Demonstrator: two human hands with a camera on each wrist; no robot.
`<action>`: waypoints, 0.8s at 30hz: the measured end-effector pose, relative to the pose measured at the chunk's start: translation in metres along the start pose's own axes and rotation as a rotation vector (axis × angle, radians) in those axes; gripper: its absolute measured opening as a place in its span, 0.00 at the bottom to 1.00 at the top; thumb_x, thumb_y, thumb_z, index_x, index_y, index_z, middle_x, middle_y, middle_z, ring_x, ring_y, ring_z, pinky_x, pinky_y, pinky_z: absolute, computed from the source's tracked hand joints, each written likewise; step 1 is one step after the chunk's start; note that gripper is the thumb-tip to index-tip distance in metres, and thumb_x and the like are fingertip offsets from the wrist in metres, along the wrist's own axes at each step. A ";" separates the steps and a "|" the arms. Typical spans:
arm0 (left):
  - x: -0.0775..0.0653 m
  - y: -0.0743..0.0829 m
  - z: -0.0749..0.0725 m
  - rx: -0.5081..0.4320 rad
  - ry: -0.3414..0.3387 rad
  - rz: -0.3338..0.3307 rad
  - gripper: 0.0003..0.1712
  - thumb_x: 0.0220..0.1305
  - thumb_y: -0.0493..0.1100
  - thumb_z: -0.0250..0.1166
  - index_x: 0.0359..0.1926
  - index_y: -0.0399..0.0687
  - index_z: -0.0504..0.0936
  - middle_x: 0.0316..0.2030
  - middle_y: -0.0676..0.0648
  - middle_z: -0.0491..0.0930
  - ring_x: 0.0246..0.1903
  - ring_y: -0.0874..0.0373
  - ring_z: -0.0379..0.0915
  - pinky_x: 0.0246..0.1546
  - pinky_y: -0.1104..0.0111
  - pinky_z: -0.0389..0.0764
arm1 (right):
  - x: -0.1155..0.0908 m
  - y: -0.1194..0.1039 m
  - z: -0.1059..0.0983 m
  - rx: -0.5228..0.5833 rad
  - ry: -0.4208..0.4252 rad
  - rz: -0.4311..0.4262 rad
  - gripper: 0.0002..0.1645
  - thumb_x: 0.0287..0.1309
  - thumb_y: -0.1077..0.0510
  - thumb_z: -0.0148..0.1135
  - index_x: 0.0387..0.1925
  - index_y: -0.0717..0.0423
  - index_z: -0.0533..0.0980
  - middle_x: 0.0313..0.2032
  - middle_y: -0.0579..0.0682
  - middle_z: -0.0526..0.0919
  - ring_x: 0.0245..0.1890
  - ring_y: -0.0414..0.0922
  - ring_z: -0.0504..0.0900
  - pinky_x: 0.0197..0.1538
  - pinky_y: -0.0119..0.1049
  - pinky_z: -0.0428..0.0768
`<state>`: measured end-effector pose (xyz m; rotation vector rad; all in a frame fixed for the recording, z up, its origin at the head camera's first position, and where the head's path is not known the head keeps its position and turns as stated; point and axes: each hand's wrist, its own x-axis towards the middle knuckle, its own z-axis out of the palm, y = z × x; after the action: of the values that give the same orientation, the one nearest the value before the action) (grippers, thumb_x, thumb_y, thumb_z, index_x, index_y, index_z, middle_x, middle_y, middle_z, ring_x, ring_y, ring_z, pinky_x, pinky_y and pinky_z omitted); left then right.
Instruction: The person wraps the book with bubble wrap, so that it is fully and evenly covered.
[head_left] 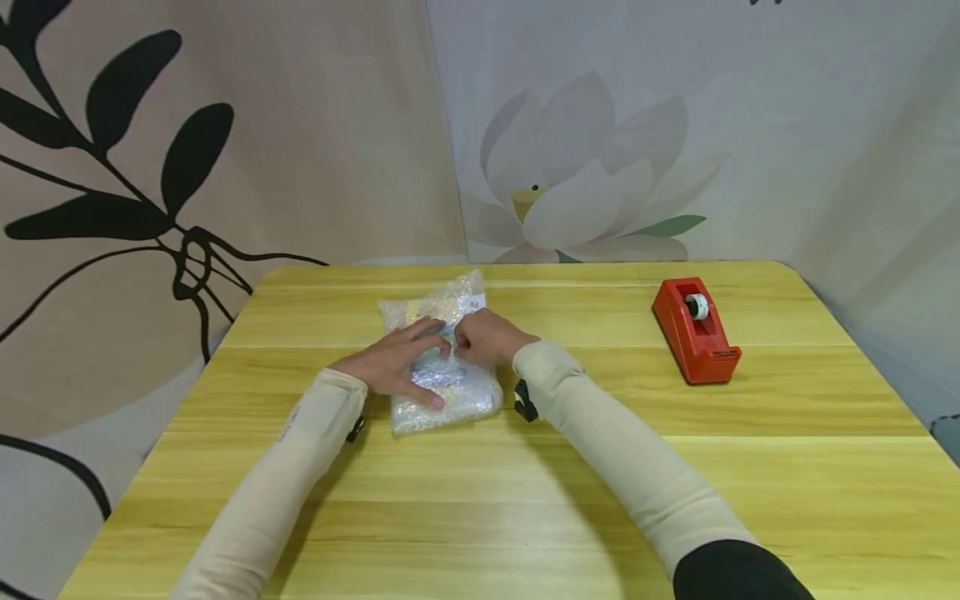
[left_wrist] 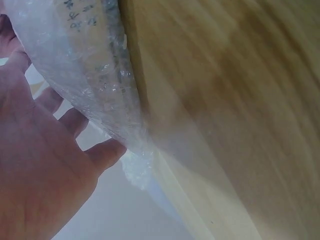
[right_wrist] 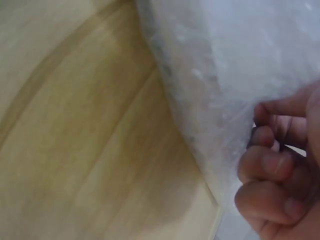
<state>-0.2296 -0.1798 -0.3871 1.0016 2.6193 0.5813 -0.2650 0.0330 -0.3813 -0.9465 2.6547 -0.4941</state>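
A flat package in clear bubble wrap (head_left: 471,398) lies on the wooden table, its far end loose and crinkled. My left hand (head_left: 399,360) rests on its left part with the fingers spread; in the left wrist view these fingers (left_wrist: 106,155) lie along the wrap. On the package's right half is my right hand (head_left: 489,337), its fingers curled. Seen from the right wrist, the thumb and forefinger come together at the bubble wrap (right_wrist: 200,100) and seem to pinch it. Dark handwriting on a yellowish strip shows through the wrap (left_wrist: 82,20). What lies inside is unclear.
A red tape dispenser (head_left: 693,332) with a small white roll stands on the right side of the wooden table (head_left: 450,525). Behind the table's far edge hangs a backdrop (head_left: 337,150) printed with leaves and a flower.
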 end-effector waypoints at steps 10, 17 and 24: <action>-0.005 0.001 0.000 0.018 -0.012 -0.034 0.33 0.47 0.67 0.77 0.47 0.60 0.72 0.77 0.42 0.53 0.78 0.39 0.46 0.74 0.31 0.48 | -0.003 0.002 0.002 0.049 0.027 0.041 0.21 0.65 0.53 0.65 0.17 0.48 0.71 0.19 0.43 0.71 0.24 0.39 0.70 0.28 0.29 0.68; -0.005 0.003 -0.002 0.013 -0.036 -0.040 0.32 0.48 0.66 0.76 0.46 0.60 0.72 0.78 0.41 0.50 0.78 0.38 0.44 0.74 0.31 0.45 | -0.005 0.006 0.000 0.123 0.000 0.045 0.17 0.65 0.57 0.63 0.19 0.49 0.72 0.19 0.43 0.71 0.23 0.39 0.70 0.27 0.28 0.68; -0.001 0.008 -0.007 0.019 -0.042 -0.040 0.33 0.46 0.65 0.78 0.43 0.57 0.71 0.78 0.39 0.52 0.78 0.37 0.44 0.74 0.33 0.50 | -0.004 0.009 -0.003 0.117 -0.008 0.039 0.17 0.64 0.59 0.61 0.19 0.49 0.71 0.18 0.43 0.70 0.22 0.39 0.69 0.27 0.28 0.68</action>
<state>-0.2269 -0.1771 -0.3770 0.9536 2.6066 0.5208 -0.2679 0.0431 -0.3812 -0.8583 2.6003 -0.6279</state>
